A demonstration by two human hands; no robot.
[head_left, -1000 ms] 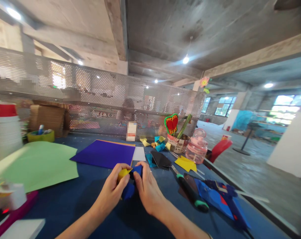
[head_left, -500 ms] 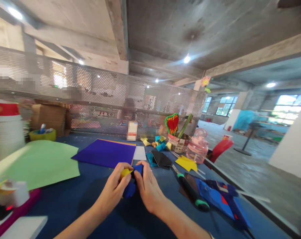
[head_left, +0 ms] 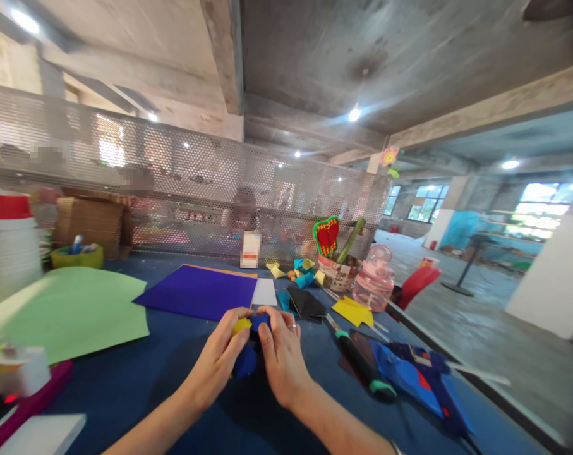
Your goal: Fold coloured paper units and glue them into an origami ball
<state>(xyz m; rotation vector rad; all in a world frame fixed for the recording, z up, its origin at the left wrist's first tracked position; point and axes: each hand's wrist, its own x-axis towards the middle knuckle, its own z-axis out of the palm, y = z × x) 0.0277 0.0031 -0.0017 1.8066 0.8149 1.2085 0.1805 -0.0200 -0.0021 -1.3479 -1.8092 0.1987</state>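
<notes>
My left hand [head_left: 218, 361] and my right hand [head_left: 280, 355] meet over the blue table [head_left: 125, 385], both pinched on a small folded paper piece [head_left: 246, 360] in blue with a yellow part [head_left: 241, 325] at the top. The fingers of both hands curl round it and hide most of it. A ring shows on my right hand. A purple paper sheet [head_left: 198, 291] lies just beyond the hands.
A green sheet [head_left: 72, 313] lies at left by a stack of white cups [head_left: 9, 243]. To the right lie a green-handled tool [head_left: 362, 363], blue and yellow paper scraps [head_left: 409, 373], a pink jar [head_left: 374, 278] and a basket [head_left: 338, 272]. A mesh fence [head_left: 196, 196] backs the table.
My fingers have closed a little tighter over the paper piece, and less of the yellow part shows. The hands stay in the same place.
</notes>
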